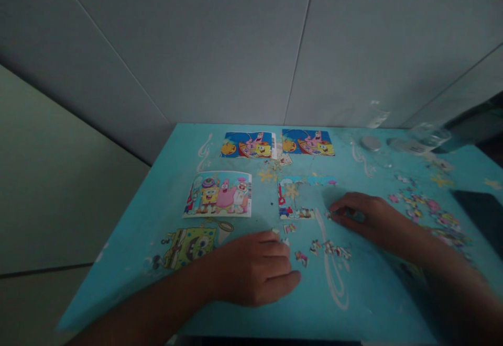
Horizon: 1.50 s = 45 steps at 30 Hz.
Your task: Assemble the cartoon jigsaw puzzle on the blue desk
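My right hand (pixel 357 212) pinches a small puzzle piece (pixel 328 214) just right of the lower edge of a partly assembled puzzle (pixel 288 213). That puzzle has pieces along its left side, top and part of its bottom. My left hand (pixel 261 270) rests on the table with its fingers curled, near a few loose pieces; what is under the fingertips is hidden. Several loose pieces (pixel 302 258) lie between the hands. Left of the puzzle is a printed picture card (pixel 220 194) with cartoon figures.
Two blue pictures (pixel 247 145) (pixel 308 142) lie at the back of the turquoise table (pixel 129 262). A pile of loose pieces (pixel 436 215), clear containers (pixel 428 137), a round lid (pixel 371 143) and a dark flat object (pixel 479 215) are at the right. A wall stands behind.
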Each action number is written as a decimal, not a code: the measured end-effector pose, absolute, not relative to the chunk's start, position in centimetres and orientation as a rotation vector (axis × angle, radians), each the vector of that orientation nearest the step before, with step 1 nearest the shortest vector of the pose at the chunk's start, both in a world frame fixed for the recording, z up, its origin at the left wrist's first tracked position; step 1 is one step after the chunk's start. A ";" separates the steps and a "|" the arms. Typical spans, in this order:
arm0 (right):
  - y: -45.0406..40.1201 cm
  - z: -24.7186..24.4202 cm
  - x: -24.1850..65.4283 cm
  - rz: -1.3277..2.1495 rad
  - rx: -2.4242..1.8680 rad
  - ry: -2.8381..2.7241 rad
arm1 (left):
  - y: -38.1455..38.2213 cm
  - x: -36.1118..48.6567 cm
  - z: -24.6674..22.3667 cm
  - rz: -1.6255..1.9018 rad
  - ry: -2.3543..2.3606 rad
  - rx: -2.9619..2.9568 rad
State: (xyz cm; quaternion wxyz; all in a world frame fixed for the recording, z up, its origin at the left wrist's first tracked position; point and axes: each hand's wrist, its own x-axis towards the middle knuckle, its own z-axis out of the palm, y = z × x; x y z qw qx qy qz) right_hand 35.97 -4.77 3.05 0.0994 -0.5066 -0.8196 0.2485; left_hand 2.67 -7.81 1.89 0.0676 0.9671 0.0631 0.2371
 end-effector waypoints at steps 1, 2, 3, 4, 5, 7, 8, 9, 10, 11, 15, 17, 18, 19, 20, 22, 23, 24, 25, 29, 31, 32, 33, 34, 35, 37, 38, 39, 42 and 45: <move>-4.8 3.2 35.9 0.728 -1.495 -2.430 | -7.8 2.6 1.9 0.735 0.174 2.913; -4.8 3.4 35.9 0.721 -1.499 -2.434 | -7.9 2.6 1.9 0.757 0.158 2.913; -4.9 3.6 36.0 0.713 -1.508 -2.434 | -7.9 2.5 2.0 0.777 0.142 2.910; -4.9 3.8 36.0 0.702 -1.522 -2.428 | -7.9 2.5 2.0 0.798 0.130 2.905; -5.0 4.0 36.2 0.689 -1.541 -2.417 | -7.9 2.5 2.1 0.815 0.122 2.899; -5.0 4.2 36.6 0.667 -1.589 -2.383 | -7.8 2.4 2.2 0.843 0.108 2.879; -4.9 4.3 36.8 0.656 -1.609 -2.367 | -7.8 2.4 2.2 0.844 0.105 2.871; -4.9 4.4 37.1 0.648 -1.625 -2.353 | -7.8 2.3 2.2 0.841 0.109 2.864; -4.9 4.4 37.3 0.638 -1.639 -2.339 | -7.9 2.3 2.2 0.831 0.116 2.860; -4.8 4.5 37.6 0.633 -1.649 -2.329 | -7.9 2.3 2.2 0.818 0.125 2.857; -4.7 5.0 37.9 0.616 -1.668 -2.280 | -7.9 2.2 2.3 0.815 0.122 2.845; -4.8 5.4 37.6 0.630 -1.649 -2.265 | -7.9 2.2 2.4 0.813 0.122 2.836; -4.9 5.6 37.5 0.644 -1.634 -2.259 | -7.8 2.2 2.4 0.803 0.123 2.832; -5.0 5.8 37.2 0.669 -1.615 -2.258 | -7.8 2.2 2.5 0.797 0.124 2.830; -5.2 6.1 37.0 0.706 -1.595 -2.262 | -7.8 2.2 2.5 0.800 0.124 2.827; -5.5 6.4 36.4 0.797 -1.542 -2.283 | -7.8 2.2 2.5 0.830 0.120 2.817; -5.7 6.5 36.1 0.844 -1.509 -2.298 | -7.8 2.2 2.5 0.842 0.114 2.811; -5.8 6.6 35.7 0.885 -1.471 -2.314 | -7.8 2.2 2.4 0.846 0.108 2.804; -5.9 6.6 35.4 0.916 -1.434 -2.331 | -7.8 2.2 2.4 0.839 0.098 2.799; -6.3 6.2 34.2 0.971 -1.282 -2.402 | -7.8 2.1 2.3 0.788 0.083 2.797; -6.5 6.1 33.6 0.990 -1.216 -2.428 | -7.9 2.2 2.4 0.785 0.096 2.803; -6.6 6.0 33.3 1.002 -1.194 -2.437 | -7.9 2.2 2.5 0.787 0.101 2.807; -6.6 6.0 33.0 1.013 -1.182 -2.447 | -7.9 2.2 2.5 0.791 0.109 2.808; -6.7 5.9 32.7 1.019 -1.173 -2.457 | -7.9 2.2 2.6 0.789 0.124 2.808; -6.8 5.8 32.3 1.019 -1.169 -2.467 | -7.9 2.2 2.6 0.783 0.133 2.810; -7.0 5.5 31.5 0.983 -1.159 -2.481 | -8.0 2.2 2.5 0.772 0.139 2.818; -7.0 5.3 31.1 0.943 -1.149 -2.483 | -8.1 2.1 2.4 0.764 0.140 2.828; -7.1 5.0 30.6 0.896 -1.137 -2.480 | -8.1 2.1 2.3 0.760 0.140 2.840; -7.3 3.9 29.2 0.759 -1.083 -2.458 | -8.3 2.0 2.1 0.773 0.152 2.874; -7.5 3.0 28.2 0.682 -1.028 -2.437 | -8.3 2.0 1.9 0.786 0.138 2.893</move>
